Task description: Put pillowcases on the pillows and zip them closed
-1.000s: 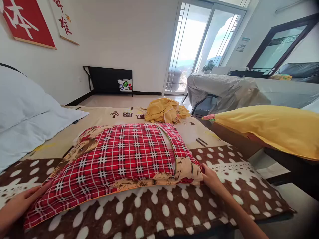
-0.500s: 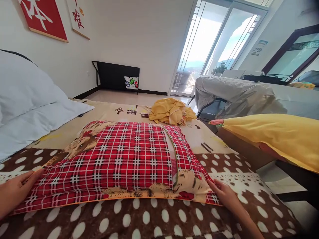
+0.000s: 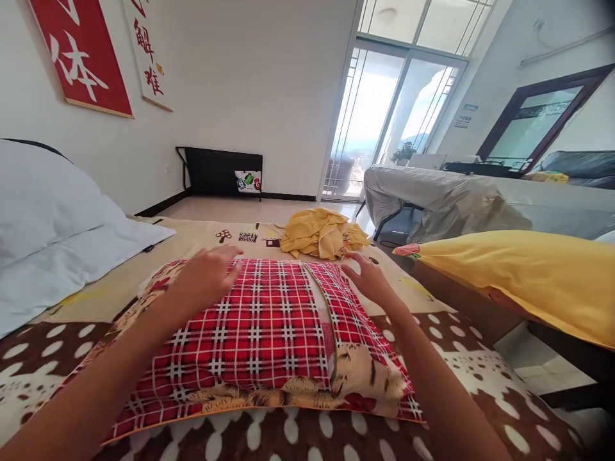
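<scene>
A red plaid pillow [image 3: 269, 326] with a tan animal print lies flat in front of me, the white inner pillow showing at a slit on its right side. Over its upper left part hovers my left hand [image 3: 211, 275], fingers apart and holding nothing; whether it touches the cloth I cannot tell. My right hand [image 3: 368, 278] is at the far right corner, thumb and fingers spread, also without anything in it. Just beyond the pillow sits a crumpled heap of yellow cloth [image 3: 319, 234].
Beneath the pillow is a brown and cream dotted blanket [image 3: 288, 435]. White bedding [image 3: 62, 237] is piled at left. A yellow pillow [image 3: 528, 275] rests at right, near plastic-covered furniture [image 3: 432, 192]. A black folded panel [image 3: 211, 171] leans on the far wall.
Both hands have left the pillow's near corners and reached forward to its far side, opening. The view has tilted up a little. The pillow stays in place.
</scene>
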`<state>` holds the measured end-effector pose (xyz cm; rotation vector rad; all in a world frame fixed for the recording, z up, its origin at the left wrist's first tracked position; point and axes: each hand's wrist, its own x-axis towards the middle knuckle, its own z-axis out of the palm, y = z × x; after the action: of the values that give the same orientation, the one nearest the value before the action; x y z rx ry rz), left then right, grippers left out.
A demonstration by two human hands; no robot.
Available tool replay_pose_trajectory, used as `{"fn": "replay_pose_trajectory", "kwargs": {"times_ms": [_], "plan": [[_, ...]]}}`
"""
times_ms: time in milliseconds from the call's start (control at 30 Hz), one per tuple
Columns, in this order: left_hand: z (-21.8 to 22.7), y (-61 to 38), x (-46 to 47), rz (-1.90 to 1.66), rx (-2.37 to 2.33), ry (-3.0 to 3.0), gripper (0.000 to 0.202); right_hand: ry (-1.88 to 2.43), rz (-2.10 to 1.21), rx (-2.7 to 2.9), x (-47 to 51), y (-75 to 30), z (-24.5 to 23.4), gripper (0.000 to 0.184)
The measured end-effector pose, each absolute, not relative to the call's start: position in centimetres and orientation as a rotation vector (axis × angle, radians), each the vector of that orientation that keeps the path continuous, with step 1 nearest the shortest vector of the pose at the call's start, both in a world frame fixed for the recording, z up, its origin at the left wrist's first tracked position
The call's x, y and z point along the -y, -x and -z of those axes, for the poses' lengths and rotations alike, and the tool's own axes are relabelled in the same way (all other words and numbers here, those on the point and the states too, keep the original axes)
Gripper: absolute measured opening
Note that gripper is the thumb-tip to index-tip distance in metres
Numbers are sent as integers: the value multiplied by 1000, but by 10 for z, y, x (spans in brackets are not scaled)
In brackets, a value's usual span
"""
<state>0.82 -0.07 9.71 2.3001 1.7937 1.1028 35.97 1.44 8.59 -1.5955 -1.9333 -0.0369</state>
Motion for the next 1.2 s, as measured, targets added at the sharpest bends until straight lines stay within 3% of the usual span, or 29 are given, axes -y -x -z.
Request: {"fn": "replay_pose_trajectory", "kwargs": {"times_ms": [133, 333, 633, 867, 967, 1067, 1200], "plan": [[-98, -116, -30, -857, -1605, -2416, 30, 1418, -54, 2034, -36, -315, -57, 36], [-39, -145, -22, -782, -1474, -2422, 38, 1511, -323, 2080, -46, -324, 13, 47], [-20, -145, -26, -888, -1574, -2244, 58, 1431, -229, 2090, -16, -327, -29, 33], [-18, -145, -28, -821, -1701, -2199, 18, 1560, -95, 2149, 5, -306, -34, 23], [-22, -145, -26, -816, -1697, -2217, 15, 1603, -51, 2137, 2, -305, -27, 18], [-24, -145, -23, -809, -1731, -2179, 22, 1581, -62, 2098, -2, -307, -25, 21], [-22, -146, -23, -870, -1703, -2170, 47, 1437, -99, 1943, -4, -309, -26, 16]]}}
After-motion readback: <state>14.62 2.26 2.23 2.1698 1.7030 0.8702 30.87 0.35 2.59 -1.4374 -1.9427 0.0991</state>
